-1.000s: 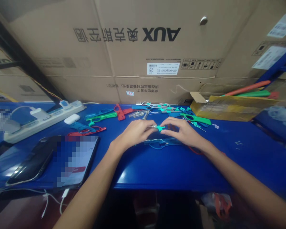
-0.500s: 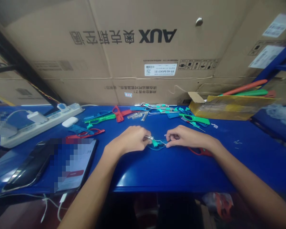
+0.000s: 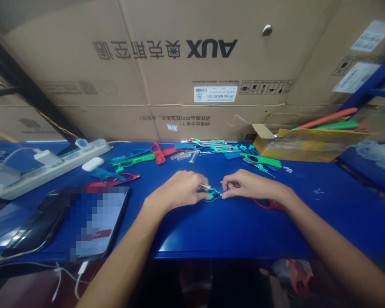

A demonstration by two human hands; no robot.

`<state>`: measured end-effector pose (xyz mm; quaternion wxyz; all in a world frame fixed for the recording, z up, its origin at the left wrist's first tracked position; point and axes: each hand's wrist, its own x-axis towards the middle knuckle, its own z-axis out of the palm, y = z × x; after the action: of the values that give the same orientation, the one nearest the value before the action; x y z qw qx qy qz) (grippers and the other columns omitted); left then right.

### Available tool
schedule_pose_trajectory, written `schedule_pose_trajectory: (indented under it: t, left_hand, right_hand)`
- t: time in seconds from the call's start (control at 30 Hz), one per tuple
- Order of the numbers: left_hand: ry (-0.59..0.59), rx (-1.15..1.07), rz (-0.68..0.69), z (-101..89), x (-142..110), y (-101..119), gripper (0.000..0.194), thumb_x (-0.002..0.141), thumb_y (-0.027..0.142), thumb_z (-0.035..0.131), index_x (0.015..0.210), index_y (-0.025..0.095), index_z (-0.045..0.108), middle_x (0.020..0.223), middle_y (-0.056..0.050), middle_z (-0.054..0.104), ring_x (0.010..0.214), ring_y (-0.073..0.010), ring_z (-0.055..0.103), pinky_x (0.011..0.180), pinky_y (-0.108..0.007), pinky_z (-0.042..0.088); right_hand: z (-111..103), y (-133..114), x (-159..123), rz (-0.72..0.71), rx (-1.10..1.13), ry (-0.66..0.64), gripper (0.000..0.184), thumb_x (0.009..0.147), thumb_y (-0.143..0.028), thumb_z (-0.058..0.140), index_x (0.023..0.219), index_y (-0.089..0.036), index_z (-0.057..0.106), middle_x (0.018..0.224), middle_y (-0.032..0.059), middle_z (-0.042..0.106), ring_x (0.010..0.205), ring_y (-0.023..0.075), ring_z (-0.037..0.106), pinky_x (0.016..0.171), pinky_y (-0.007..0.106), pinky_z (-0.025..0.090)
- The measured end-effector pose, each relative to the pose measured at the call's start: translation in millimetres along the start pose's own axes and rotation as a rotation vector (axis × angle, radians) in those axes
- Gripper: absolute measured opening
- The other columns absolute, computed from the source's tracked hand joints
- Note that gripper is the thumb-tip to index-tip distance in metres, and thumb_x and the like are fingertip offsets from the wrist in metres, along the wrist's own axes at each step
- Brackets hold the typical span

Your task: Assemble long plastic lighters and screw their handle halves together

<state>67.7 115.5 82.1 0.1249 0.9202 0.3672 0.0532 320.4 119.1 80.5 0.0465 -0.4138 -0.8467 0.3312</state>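
Note:
My left hand (image 3: 188,188) is closed on a small clear plastic tank (image 3: 205,187), with its thumb by a teal trigger piece (image 3: 211,195). Under these lies a blue lighter shell half (image 3: 214,199) with a black part and a thin white wire (image 3: 215,191). My right hand (image 3: 244,185) pinches at the wire's right end, over the shell. What exactly sits between its fingertips is too small to tell. A red lighter shell (image 3: 268,204) lies partly hidden beneath my right wrist.
Behind my hands lie clear tanks (image 3: 194,156), metal rods with teal pieces (image 3: 223,149), a green shell (image 3: 263,160) and a red shell (image 3: 160,153). A yellow-taped box (image 3: 308,147) stands right. Leftward are a power strip (image 3: 70,160), a phone (image 3: 35,226) and a tablet (image 3: 107,224).
My left hand has shifted slightly right, its thumb further forward by the teal piece. My right hand stays almost in place, its fingertips a touch further left.

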Motion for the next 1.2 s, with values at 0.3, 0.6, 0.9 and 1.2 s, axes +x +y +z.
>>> schedule_pose_trajectory:
  t: [0.3, 0.6, 0.9, 1.2]
  left_hand:
    - [-0.029, -0.022, -0.047, 0.2, 2.0, -2.5, 0.015, 0.088, 0.038, 0.070, 0.087, 0.023, 0.066, 0.076, 0.002, 0.071, 0.068, -0.0173, 0.062, 0.056, -0.028, 0.027]
    - [-0.032, 0.000, -0.055, 4.3, 4.6, -5.6, 0.020, 0.089, 0.041, 0.068, 0.082, 0.021, 0.069, 0.074, -0.002, 0.070, 0.067, -0.0170, 0.062, 0.056, -0.030, 0.027]
    - [0.024, 0.013, -0.005, 3.1, 5.7, -6.0, 0.017, 0.091, 0.036, 0.066, 0.084, 0.021, 0.069, 0.079, -0.002, 0.073, 0.071, -0.0174, 0.065, 0.057, -0.028, 0.029]
    - [0.045, 0.038, -0.006, 2.8, 6.4, -1.4, 0.014, 0.091, 0.031, 0.067, 0.082, 0.019, 0.068, 0.079, -0.003, 0.073, 0.069, -0.0169, 0.064, 0.056, -0.028, 0.028]
  right_hand:
    - [0.7, 0.4, 0.0, -0.001, 0.000, 0.007, 0.042, 0.087, -0.061, 0.064, 0.086, -0.020, 0.068, 0.062, -0.0049, 0.055, 0.057, 0.0107, 0.046, 0.057, 0.025, 0.031]
    - [0.6, -1.2, -0.2, -0.022, -0.014, 0.012, 0.040, 0.088, -0.059, 0.064, 0.087, -0.019, 0.068, 0.063, -0.0043, 0.055, 0.057, 0.0108, 0.046, 0.059, 0.025, 0.031]
    - [0.7, -1.7, 0.4, -0.021, -0.008, 0.010, 0.041, 0.088, -0.060, 0.063, 0.088, -0.019, 0.068, 0.062, -0.0043, 0.054, 0.056, 0.0110, 0.045, 0.059, 0.025, 0.031]
    - [1.1, -0.2, -0.3, -0.031, -0.002, 0.003, 0.046, 0.088, -0.064, 0.061, 0.088, -0.019, 0.068, 0.062, -0.0045, 0.053, 0.057, 0.0112, 0.045, 0.060, 0.026, 0.030]
